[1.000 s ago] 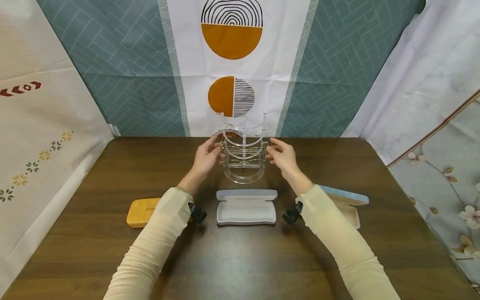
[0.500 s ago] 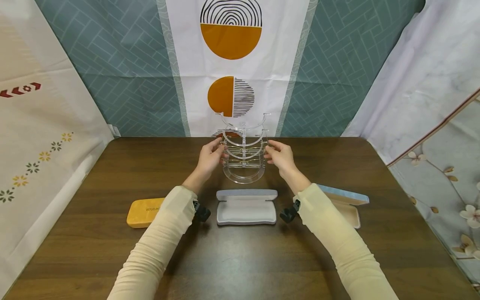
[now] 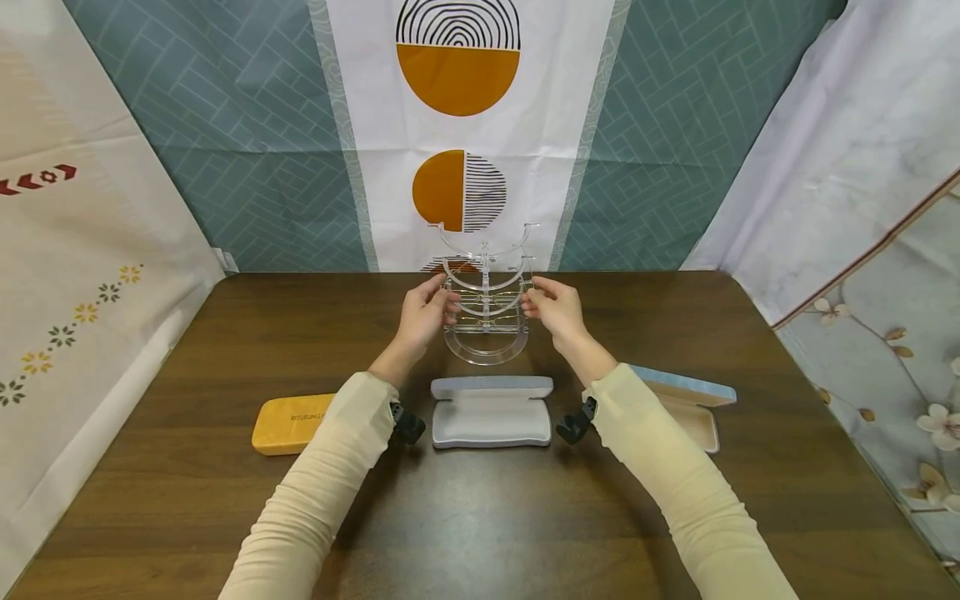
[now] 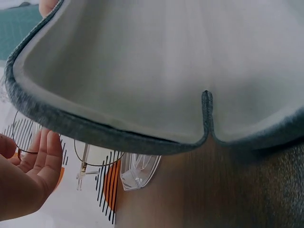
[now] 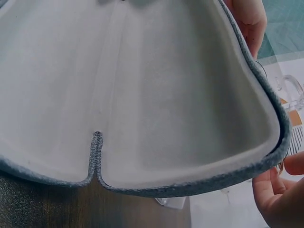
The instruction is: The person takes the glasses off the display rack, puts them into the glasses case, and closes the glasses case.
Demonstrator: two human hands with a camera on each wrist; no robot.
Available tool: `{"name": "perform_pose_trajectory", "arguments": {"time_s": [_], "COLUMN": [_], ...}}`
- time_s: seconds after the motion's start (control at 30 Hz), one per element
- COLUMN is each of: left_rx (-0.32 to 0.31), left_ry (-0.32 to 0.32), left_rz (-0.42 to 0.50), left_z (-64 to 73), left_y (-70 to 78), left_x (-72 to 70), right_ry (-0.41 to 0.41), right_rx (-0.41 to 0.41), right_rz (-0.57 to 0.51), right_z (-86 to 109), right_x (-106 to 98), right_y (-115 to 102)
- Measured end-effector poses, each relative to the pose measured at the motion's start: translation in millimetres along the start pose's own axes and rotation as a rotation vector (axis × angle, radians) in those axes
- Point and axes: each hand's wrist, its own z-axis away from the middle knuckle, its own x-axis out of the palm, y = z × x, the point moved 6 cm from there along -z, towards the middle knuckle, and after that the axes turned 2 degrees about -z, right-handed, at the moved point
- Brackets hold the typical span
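A clear tiered display stand stands at the back middle of the table, holding thin wire-rimmed eyeglasses. My left hand is at the stand's left side, its thumb and fingers around the near end of the eyeglasses. At the opposite side, my right hand pinches the other end; the right wrist view shows its thumb and finger close together. How many pairs the stand bears is hard to tell. In front of it lies an open grey eyeglass case, whose pale lining fills much of both wrist views.
A yellow eyeglass case, closed, lies left of the grey one, partly under the left sleeve. To the right, a light-blue case lies open, partly behind the right sleeve. Patterned cloth hangs behind the table's back edge.
Both hands have moved slightly inward toward the stand, their fingers coming closer around the ends of the eyeglasses. The stand and the cases have kept their places.
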Motion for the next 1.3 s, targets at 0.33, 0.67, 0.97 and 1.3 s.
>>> {"name": "perform_pose_trajectory", "arguments": {"time_s": [0.33, 0.67, 0.97, 1.3], "left_rx": [0.025, 0.078, 0.083, 0.11], "left_ry": [0.037, 0.051, 0.046, 0.046], "left_rz": [0.05, 0.011, 0.028, 0.037], "left_z": [0.1, 5.5, 11.0, 24.2], "left_y": [1.3, 7.3, 10.7, 14.6], "left_x": [-3.1, -5.7, -6.0, -9.9], "right_ry": [0.0, -0.008, -0.019, -0.059], "right_rx": [-0.01, -0.053, -0.062, -0.08], "right_rz": [-0.008, 0.008, 0.008, 0.013], "right_z": [2.4, 9.6, 16.6, 30.9], "right_x": [1.4, 0.4, -1.3, -1.0], "right_y": [-2.6, -9.6, -15.6, -20.6]}}
